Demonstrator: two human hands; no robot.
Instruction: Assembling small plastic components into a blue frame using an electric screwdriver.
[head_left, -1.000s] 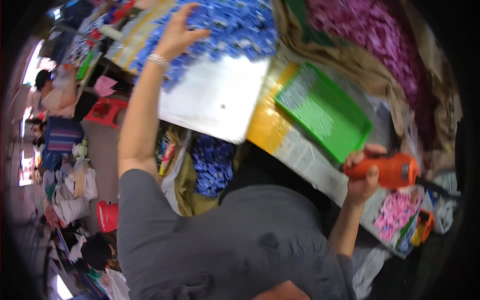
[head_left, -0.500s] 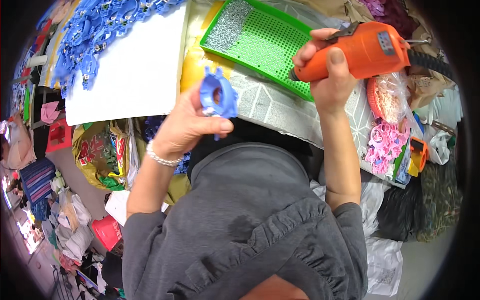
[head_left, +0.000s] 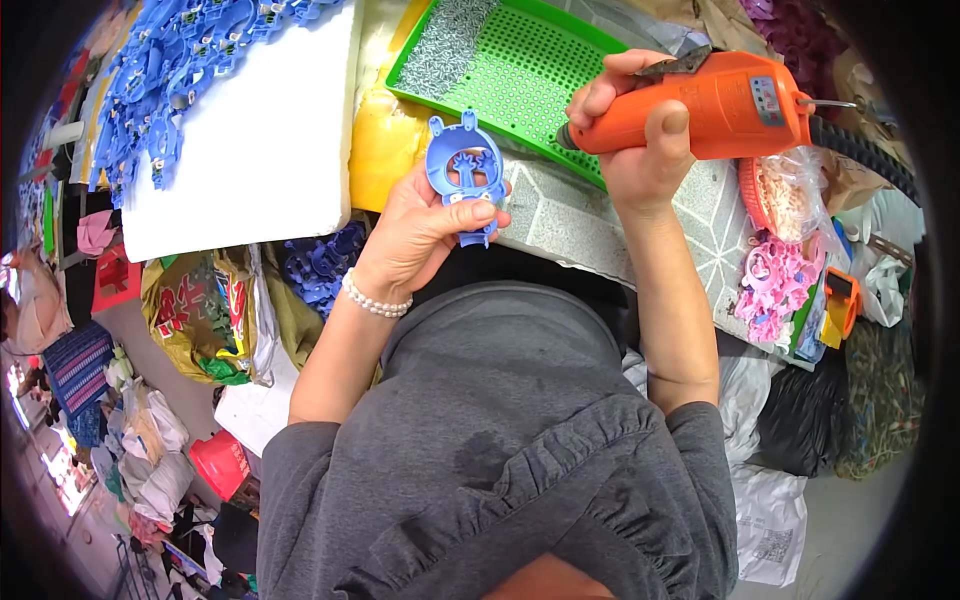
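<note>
My left hand (head_left: 415,225) is closed on a blue plastic part (head_left: 466,165) with a round opening and small ear-like tabs, its thumb across the lower end. The part faces up above the table's near edge. My right hand (head_left: 645,150) is wrapped round an orange electric screwdriver (head_left: 710,105), whose dark tip points left over the near rim of a green perforated tray (head_left: 535,75). Small silvery screws (head_left: 447,50) lie heaped at the tray's left end. The tip and the blue part are apart.
Many similar blue parts (head_left: 185,65) are piled on a white board (head_left: 245,150) at the left. Pink parts (head_left: 775,285) and a red basket (head_left: 755,195) lie at the table's right. A black ribbed cable (head_left: 865,155) runs off from the screwdriver. A yellow bag (head_left: 200,310) stands lower left.
My left hand has moved right and turned the blue part, so its round opening now faces up. My right hand with the screwdriver has shifted slightly left.
</note>
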